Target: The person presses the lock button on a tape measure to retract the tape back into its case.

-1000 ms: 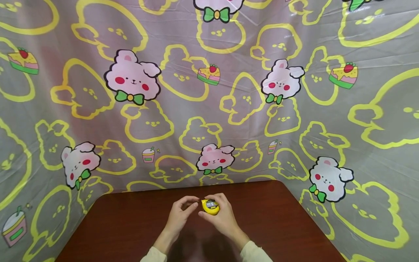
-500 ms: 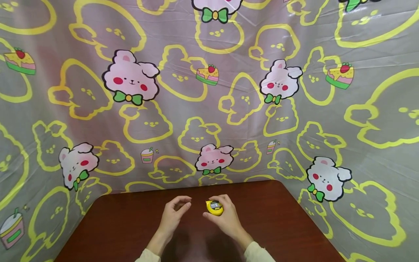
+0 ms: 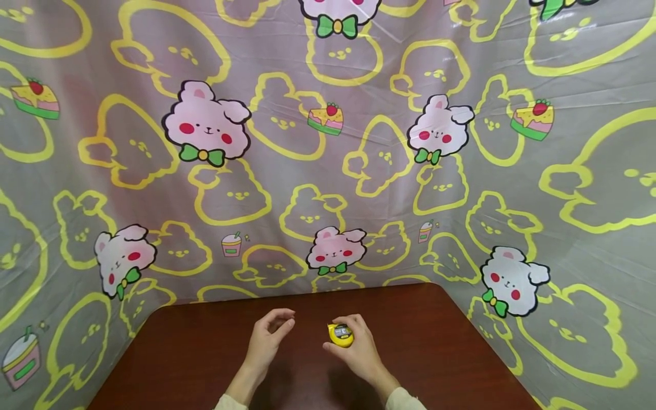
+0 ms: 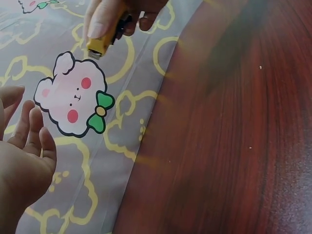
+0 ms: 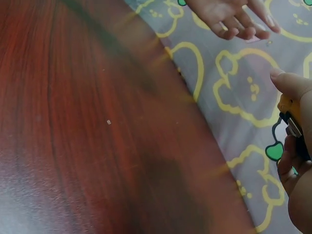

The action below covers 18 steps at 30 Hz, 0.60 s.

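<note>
A small yellow tape measure (image 3: pixel 340 336) with a grey and black label is in my right hand (image 3: pixel 363 352), gripped between thumb and fingers above the table. In the left wrist view the tape measure (image 4: pixel 99 45) shows its metal tape tip at the mouth of the case. The right wrist view shows only part of the tape measure (image 5: pixel 287 105), the rest being hidden by the hand. To its left my left hand (image 3: pixel 266 339) hovers with nothing in it, fingers loosely bent and thumb apart from them. A gap of bare air separates the two hands.
Beneath both hands lies a dark red-brown wooden table (image 3: pixel 205 353). A grey curtain (image 3: pixel 287 171) printed with rabbits and yellow outlines surrounds its back and sides. Tiny pale specks (image 5: pixel 108 122) dot the tabletop.
The hands have moved apart: the left drew away leftward, while the right carried the tape measure rightward and slightly nearer. The left fingers were close to the tape measure's tip one second ago.
</note>
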Motion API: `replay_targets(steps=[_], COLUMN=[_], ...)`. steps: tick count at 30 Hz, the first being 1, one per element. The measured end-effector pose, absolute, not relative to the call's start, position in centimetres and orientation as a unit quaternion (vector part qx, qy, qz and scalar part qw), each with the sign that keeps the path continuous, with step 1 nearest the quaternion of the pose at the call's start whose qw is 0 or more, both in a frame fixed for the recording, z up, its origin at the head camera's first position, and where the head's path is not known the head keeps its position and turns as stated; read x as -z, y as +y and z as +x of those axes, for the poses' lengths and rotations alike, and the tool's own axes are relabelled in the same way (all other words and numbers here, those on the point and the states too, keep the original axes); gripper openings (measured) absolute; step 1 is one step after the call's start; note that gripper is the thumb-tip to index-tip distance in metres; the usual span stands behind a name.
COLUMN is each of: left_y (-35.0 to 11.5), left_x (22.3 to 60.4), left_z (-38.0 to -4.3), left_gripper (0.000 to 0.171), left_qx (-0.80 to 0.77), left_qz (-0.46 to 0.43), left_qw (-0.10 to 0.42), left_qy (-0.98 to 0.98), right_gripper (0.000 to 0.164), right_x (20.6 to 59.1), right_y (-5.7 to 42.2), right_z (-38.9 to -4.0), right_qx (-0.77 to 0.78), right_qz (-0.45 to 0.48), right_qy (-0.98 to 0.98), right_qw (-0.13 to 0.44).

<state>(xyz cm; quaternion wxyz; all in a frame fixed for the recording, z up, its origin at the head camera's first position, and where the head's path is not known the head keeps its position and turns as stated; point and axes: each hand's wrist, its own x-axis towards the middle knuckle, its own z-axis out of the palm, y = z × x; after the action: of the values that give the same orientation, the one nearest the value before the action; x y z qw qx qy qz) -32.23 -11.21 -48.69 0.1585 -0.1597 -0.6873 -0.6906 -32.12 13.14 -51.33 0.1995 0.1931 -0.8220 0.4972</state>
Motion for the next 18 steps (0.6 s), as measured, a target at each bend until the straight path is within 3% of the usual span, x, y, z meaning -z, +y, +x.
replay_targets(steps=[18], left_y=[-11.5], left_x=[48.8], left_z=[-31.7], left_gripper=[0.020], left_qx=[0.705], left_qz=[-0.140], left_qw=[0.146], left_qy=[-0.680], right_gripper=[0.052], right_x=[56.7], right_y=[13.3], right_z=[-32.0], right_qx=[-0.463], right_qz=[0.195], right_qy=[-0.850], right_qw=[0.162])
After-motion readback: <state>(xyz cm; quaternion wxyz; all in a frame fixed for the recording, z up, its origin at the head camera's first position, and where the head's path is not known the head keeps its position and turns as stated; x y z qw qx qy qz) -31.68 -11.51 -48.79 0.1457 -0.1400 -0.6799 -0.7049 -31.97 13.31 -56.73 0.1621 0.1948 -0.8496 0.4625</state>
